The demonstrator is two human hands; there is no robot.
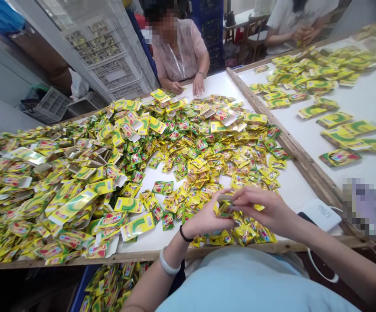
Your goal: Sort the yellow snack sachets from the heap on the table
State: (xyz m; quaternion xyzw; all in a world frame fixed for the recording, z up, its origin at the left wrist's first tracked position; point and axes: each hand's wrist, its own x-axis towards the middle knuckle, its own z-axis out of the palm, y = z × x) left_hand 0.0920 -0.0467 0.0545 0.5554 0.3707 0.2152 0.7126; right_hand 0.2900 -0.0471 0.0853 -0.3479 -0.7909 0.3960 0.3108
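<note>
My left hand is wrapped round a small yellow and green carton whose end faces up. At the top of that carton, the fingers of my right hand are bent together; whether they pinch a flap or a sachet is hidden. Just beyond and below both hands lie many small yellow sachets, with green and red ones among them. To the left, empty-looking yellow and green cartons are heaped, some with white flaps standing out.
A wooden strip divides the white table. Beyond it lie filled-looking cartons. A white power bank with a cable sits by my right forearm. Opposite, a person works; another person is at back right. Below stands a blue crate.
</note>
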